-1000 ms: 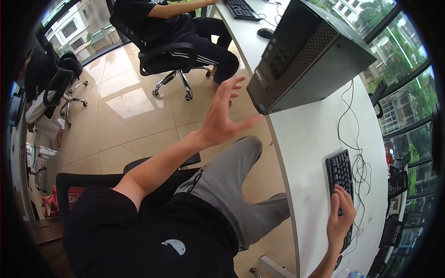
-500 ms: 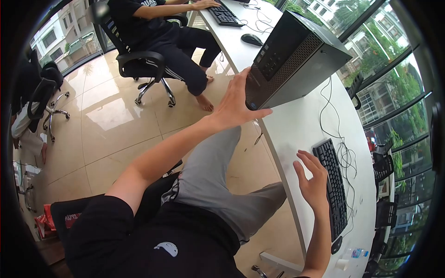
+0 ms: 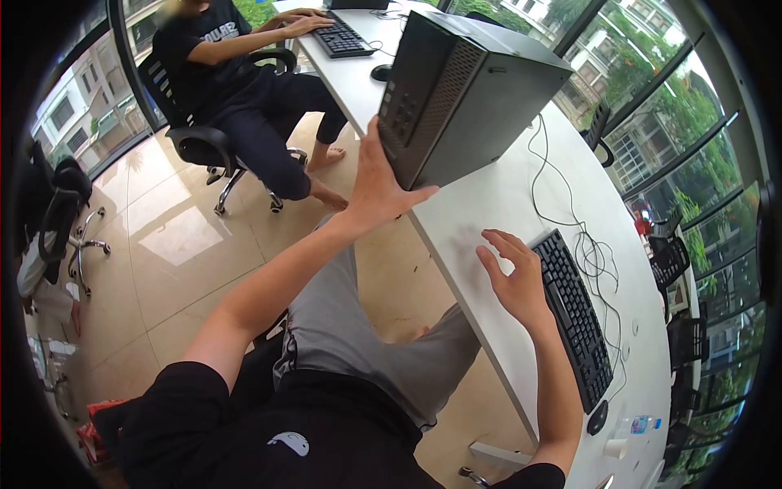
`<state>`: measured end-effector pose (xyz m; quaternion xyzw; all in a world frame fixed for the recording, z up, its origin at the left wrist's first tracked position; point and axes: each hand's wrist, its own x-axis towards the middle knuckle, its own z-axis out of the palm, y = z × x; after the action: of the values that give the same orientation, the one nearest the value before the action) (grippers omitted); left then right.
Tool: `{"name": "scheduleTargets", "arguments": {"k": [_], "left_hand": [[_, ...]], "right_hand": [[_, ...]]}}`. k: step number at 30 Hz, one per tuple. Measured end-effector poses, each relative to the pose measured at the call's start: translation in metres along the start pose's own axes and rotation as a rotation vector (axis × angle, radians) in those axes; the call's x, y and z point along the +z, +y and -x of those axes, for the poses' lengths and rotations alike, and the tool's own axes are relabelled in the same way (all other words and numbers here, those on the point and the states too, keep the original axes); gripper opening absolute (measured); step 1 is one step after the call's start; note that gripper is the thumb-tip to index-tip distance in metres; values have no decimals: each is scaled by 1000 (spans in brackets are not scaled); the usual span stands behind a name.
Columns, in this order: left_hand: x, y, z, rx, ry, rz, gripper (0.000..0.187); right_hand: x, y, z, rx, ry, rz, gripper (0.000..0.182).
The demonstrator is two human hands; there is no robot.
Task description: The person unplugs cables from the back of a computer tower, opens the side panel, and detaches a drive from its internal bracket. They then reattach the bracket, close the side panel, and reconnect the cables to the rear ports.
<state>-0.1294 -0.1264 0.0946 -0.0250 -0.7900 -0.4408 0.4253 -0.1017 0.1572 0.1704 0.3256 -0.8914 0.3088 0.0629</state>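
Observation:
A black computer tower (image 3: 505,106) stands on the white desk (image 3: 456,220), its perforated panel and ports turned partly toward me. My left hand (image 3: 379,183) rests against the lower edge of the ported side. Its fingers are stretched along that side and the thumb sticks out to the right beneath the corner. Off to the right, my right hand (image 3: 517,281) hovers over the desk, beside a black keyboard (image 3: 574,314). Its fingers are apart and slightly curved, with nothing in them.
Loose black cables (image 3: 590,253) run behind the keyboard. A mouse (image 3: 598,416), a paper cup (image 3: 616,447) and a water bottle (image 3: 645,424) are at the near right. Another person (image 3: 244,90) sits at the far left, hands at a second keyboard (image 3: 342,37).
The view has shifted, so the tower and other person appear farther left. My right hand has moved a little from the keyboard toward the tower. My left hand stays against the tower.

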Motion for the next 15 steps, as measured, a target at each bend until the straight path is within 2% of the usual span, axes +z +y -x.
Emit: {"name": "scheduleTargets", "arguments": {"k": [2, 9, 15], "left_hand": [[13, -14, -1, 65, 50, 7, 132], [19, -4, 17, 81, -6, 116, 129], [3, 21, 37, -82, -71, 282, 120]], "right_hand": [[-5, 9, 2, -15, 2, 14, 34], [-26, 41, -5, 14, 23, -1, 34], [-47, 59, -23, 52, 148, -61, 28]]}}
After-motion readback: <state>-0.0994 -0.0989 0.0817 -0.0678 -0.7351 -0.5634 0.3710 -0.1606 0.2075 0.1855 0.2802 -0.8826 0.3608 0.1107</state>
